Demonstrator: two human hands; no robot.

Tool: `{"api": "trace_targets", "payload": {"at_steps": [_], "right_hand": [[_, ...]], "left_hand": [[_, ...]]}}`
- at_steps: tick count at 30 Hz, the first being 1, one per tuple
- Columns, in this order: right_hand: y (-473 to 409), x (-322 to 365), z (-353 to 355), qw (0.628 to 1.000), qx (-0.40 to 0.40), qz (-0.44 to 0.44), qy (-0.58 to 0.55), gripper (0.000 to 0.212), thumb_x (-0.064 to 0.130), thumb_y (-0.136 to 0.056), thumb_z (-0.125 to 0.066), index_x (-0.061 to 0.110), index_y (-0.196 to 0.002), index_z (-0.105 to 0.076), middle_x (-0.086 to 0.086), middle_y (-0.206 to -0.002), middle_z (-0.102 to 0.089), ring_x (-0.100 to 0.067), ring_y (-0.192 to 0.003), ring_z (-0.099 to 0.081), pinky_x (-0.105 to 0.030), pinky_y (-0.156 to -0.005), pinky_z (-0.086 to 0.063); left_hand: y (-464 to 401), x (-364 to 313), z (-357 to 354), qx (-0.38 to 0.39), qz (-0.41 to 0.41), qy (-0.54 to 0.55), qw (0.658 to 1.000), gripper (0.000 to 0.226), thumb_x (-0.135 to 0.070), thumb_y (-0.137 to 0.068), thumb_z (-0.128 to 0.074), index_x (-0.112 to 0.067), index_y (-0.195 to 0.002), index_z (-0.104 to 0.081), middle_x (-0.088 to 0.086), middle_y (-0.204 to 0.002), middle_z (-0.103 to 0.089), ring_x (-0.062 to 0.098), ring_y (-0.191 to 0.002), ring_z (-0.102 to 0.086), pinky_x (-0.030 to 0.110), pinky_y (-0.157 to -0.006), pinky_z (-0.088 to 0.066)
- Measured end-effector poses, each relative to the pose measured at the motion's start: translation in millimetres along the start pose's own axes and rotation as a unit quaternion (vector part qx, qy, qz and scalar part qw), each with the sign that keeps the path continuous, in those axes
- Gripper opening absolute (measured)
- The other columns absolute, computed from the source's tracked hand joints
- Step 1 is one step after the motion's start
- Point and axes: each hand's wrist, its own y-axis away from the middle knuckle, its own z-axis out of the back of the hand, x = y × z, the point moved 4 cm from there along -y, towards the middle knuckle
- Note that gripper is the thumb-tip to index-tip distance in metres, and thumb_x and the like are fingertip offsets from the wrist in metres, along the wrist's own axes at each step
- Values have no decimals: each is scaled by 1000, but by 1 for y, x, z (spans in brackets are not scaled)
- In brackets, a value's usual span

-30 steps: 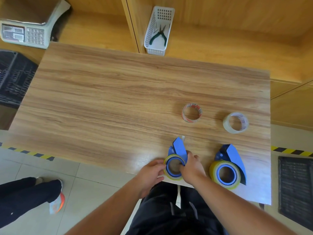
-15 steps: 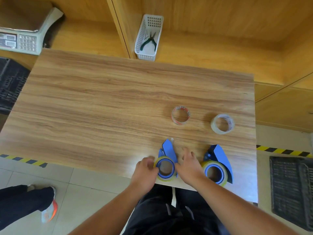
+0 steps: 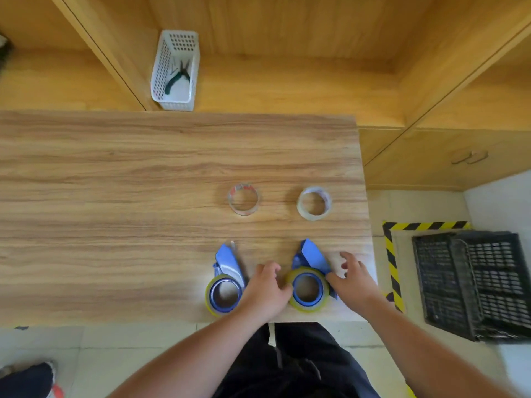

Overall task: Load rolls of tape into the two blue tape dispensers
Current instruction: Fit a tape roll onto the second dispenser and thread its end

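Two blue tape dispensers lie near the wooden table's front edge, each with a yellowish tape roll on its hub. The left dispenser lies untouched. My left hand rests between the two, fingertips against the left side of the right dispenser's roll. My right hand is at the right dispenser's right side, fingers spread, thumb touching its blue body. Farther back lie two thin clear rolls, one with red print and one plain.
A white perforated basket with pliers stands on the wooden shelf behind the table. A black crate sits on the floor at the right, inside yellow-black floor tape. Another person's shoe shows at bottom left.
Both hands left the left dispenser and moved right to the right dispenser. The view shifted right; the scale at the top left dropped out of sight.
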Motion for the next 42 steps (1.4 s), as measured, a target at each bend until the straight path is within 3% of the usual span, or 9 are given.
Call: {"api": "trace_targets", "payload": {"at_steps": [3, 7, 12, 17, 25, 28, 31, 36, 42], "right_hand": [[-1, -1, -7, 999, 40, 3, 0, 79, 40, -85, -66, 29, -154, -28, -8, -145, -46, -30, -126, -52, -47, -96, -53], [-2, 2, -16, 997, 75, 12, -4, 82, 34, -87, -64, 28, -158, -22, -7, -150, -43, -28, -127, -52, -33, -88, -46], [-6, 4, -17, 994, 108, 7, 4, 83, 33, -84, -63, 29, -158, -25, -7, -146, -45, -27, -126, -53, -33, -92, -45], [-3, 8, -14, 991, 129, 18, -22, 64, 29, -79, -67, 25, -140, -49, 0, -122, -59, -15, -98, -61, -31, -78, -51], [8, 14, 4, 987, 124, 18, -99, 57, 22, -81, -73, 28, -125, -38, 4, -101, -68, -12, -86, -67, -26, -66, -52], [13, 17, 14, 988, 90, 41, -119, 57, 13, -81, -69, 31, -125, -39, 0, -96, -70, -19, -80, -69, -32, -68, -54], [15, 19, 23, 986, 56, 68, -144, 54, 11, -83, -66, 36, -127, -46, 3, -97, -72, -23, -85, -70, -41, -76, -57], [16, 21, 35, 967, 27, 93, -234, 46, 9, -86, -65, 45, -114, -57, -1, -95, -74, -24, -83, -70, -50, -84, -58], [23, 35, 37, 931, 18, 103, -350, 29, 2, -89, -63, 23, -109, -66, -10, -87, -74, -20, -74, -67, -40, -77, -55]], "left_hand": [[-13, -3, -12, 18, 25, -22, 999, 70, -55, -89, -68, -24, -147, -44, -3, -146, -47, 21, -125, -58, 33, -96, -47], [-23, -3, -26, 23, 20, -56, 998, 78, -60, -83, -71, -22, -146, -46, 0, -144, -46, 24, -124, -58, 38, -101, -50], [-26, -12, -39, 4, 2, -87, 996, 58, -45, -92, -67, -20, -141, -49, 4, -138, -47, 30, -116, -62, 41, -96, -52], [-24, -20, -37, -13, 1, -78, 997, 38, -37, -92, -60, -20, -125, -58, 5, -125, -61, 29, -109, -64, 44, -91, -55], [-6, -37, -28, -22, -6, -51, 998, 37, -41, -87, -58, -23, -119, -57, -1, -109, -66, 23, -95, -66, 44, -83, -58], [2, -51, -25, -41, -20, -35, 998, 31, -41, -89, -60, -22, -114, -56, -1, -104, -66, 24, -91, -64, 40, -79, -56], [8, -61, -19, -49, -32, -29, 998, 41, -47, -93, -58, -20, -124, -57, 1, -116, -64, 27, -100, -65, 40, -82, -54], [20, -68, -5, -40, -45, 93, 994, 38, -60, -88, -57, -36, -117, -58, -7, -113, -65, 18, -86, -74, 45, -82, -63], [36, -68, -2, -122, -50, 241, 962, 30, -49, -89, -67, -38, -115, -59, -10, -113, -65, 10, -86, -75, 43, -78, -66]]}}
